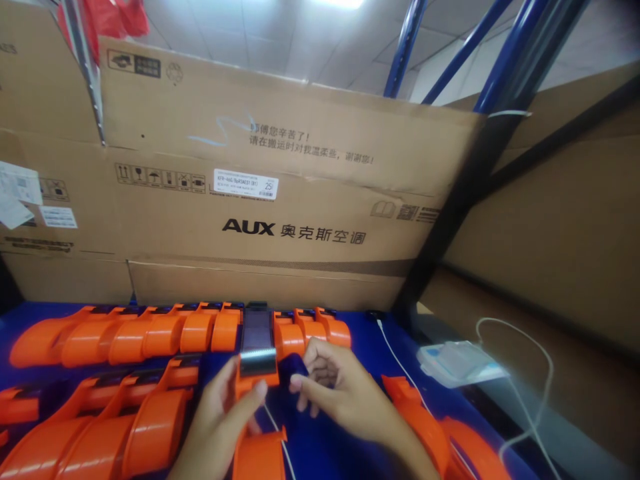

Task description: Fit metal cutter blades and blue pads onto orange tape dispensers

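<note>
An orange tape dispenser (257,460) with a serrated metal edge and a dark plate at its head is upright before me. My left hand (225,407) is closed around its neck, the thumb lying across the orange front. Just right of the dispenser, my right hand (333,383) has its fingers curled, with thumb and forefinger at a small dark curved piece (293,367); its kind is unclear. Behind my hands, a row of similar orange dispensers (163,333) stands on the blue surface (320,453). More dispensers (155,427) stand close together at the left.
A large cardboard box (300,193) walls off the back. Further orange dispensers (425,427) lie at the right, near a white cable (395,353) and a clear plastic case (460,363). A dark rack post (440,227) rises at the right.
</note>
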Demonstrator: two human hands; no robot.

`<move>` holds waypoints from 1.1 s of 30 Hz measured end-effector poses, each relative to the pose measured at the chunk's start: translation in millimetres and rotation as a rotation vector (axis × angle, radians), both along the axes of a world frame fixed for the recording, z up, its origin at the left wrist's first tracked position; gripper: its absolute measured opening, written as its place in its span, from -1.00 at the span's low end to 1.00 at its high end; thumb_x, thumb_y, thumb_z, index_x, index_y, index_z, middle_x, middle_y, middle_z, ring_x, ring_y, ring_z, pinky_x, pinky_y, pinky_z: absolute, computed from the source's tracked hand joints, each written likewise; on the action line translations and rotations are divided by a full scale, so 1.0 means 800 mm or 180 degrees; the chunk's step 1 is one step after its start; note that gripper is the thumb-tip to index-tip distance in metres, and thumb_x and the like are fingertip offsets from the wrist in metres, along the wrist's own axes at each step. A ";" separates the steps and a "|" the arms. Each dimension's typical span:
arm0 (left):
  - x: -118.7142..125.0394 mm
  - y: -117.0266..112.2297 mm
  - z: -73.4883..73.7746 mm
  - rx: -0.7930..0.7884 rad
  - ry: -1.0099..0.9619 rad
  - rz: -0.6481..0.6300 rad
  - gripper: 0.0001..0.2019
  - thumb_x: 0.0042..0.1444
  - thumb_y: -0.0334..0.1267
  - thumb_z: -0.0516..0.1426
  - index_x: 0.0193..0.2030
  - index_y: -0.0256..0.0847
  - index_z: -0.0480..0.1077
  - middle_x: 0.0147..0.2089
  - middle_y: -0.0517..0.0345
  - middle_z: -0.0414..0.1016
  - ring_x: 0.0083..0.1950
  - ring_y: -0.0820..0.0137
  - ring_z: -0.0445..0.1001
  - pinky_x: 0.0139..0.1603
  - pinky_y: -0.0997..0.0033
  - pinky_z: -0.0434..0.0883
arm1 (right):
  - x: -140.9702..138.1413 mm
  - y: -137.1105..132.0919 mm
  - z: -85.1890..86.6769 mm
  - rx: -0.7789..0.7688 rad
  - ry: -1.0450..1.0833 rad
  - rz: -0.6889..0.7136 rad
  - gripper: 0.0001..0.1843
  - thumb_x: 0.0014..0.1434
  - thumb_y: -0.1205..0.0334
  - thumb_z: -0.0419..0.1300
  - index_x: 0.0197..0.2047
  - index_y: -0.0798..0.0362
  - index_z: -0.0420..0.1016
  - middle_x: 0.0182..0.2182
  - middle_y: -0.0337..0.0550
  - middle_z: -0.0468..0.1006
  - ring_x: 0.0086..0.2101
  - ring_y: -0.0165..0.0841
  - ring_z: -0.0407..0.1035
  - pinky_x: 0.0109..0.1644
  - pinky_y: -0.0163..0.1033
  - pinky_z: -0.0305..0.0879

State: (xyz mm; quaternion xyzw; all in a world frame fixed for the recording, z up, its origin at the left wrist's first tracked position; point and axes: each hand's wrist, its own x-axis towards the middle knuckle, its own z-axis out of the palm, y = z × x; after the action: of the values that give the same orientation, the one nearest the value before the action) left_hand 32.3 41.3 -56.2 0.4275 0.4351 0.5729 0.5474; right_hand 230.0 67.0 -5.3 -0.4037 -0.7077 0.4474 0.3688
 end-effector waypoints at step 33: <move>-0.009 0.009 -0.006 0.0032 0.0170 0.0000 -0.62 0.13 0.06 0.25 -0.04 -0.15 0.49 -0.36 0.17 0.53 -0.41 0.40 0.45 -0.40 0.48 0.41 | -0.027 0.001 -0.032 0.2033 -0.0822 -0.0529 -0.76 0.30 0.37 0.12 0.03 0.00 0.34 -0.23 -0.11 0.64 -0.29 -0.30 0.57 -0.24 -0.27 0.46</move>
State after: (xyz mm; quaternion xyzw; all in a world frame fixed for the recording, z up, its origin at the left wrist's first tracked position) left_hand 25.2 48.5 -61.2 0.4455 0.4466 0.5635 0.5335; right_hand 208.3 67.5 -30.7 -0.3775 -0.8173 0.1173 0.4191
